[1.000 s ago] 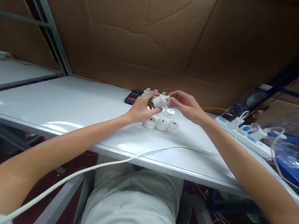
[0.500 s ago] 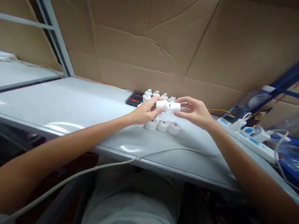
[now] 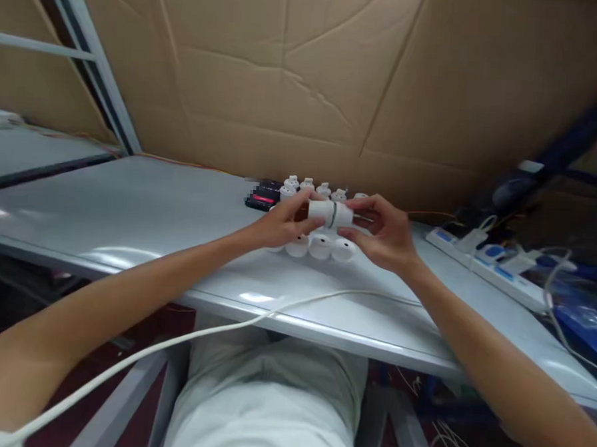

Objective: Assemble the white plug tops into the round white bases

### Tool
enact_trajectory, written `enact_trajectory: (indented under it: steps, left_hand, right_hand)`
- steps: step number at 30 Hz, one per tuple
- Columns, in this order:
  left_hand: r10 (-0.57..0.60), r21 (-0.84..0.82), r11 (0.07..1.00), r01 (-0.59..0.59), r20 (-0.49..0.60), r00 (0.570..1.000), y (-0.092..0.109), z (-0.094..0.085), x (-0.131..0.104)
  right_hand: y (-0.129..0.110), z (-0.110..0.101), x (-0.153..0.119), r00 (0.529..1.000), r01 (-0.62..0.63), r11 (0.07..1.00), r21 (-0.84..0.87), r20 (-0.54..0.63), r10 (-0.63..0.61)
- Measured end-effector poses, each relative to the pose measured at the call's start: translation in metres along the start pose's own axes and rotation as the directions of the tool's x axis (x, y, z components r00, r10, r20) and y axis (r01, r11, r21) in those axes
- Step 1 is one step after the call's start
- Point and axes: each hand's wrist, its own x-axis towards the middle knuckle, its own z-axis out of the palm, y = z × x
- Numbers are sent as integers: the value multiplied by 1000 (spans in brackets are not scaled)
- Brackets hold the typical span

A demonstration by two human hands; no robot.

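My left hand (image 3: 284,223) is closed around a white cylindrical housing (image 3: 319,212), thumb in front and fingers behind. My right hand (image 3: 389,233) pinches a matching white cylindrical piece (image 3: 345,216). The two pieces lie end to end, with a thin dark ring or gap at the seam. Thin pale prongs or wires stick out toward my right palm. Just below them on the table is a row of several white round caps (image 3: 320,247) with small dark holes. Behind my fingers stand several white pieces with knobbed tops (image 3: 308,184), partly hidden.
A black box with a red mark (image 3: 264,199) lies left of the white pieces. A white power strip (image 3: 496,267) with plugs runs along the right. A pale cable (image 3: 243,324) crosses the table's front edge. Cardboard (image 3: 265,102) walls the back.
The two white pieces have come together end to end, and the slotted part between them no longer shows. My right hand has closed in around its piece. The view has shifted slightly.
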Motion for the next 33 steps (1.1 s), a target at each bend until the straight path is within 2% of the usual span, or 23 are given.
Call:
enact_trajectory:
  steps: [13, 18, 22, 29, 33]
  left_hand:
    - [-46, 72, 996, 45, 8, 999, 4, 2, -2]
    - [-47, 81, 996, 47, 0, 999, 4, 4, -3]
    - [-80, 32, 996, 79, 52, 995, 6, 4, -4]
    - [-116, -30, 993, 118, 69, 991, 7, 4, -5]
    - [-144, -119, 981, 153, 81, 986, 5, 6, -4]
  right_hand:
    - [-5, 1, -3, 999, 36, 997, -65, 27, -34]
    - [-8, -1, -6, 995, 98, 977, -189, 47, -91]
    - [-14, -2, -9, 983, 186, 943, -274, 55, -178]
    - [-10, 2, -12, 987, 161, 961, -224, 32, -158]
    - [-17, 1, -11, 971, 234, 913, -335, 38, -235]
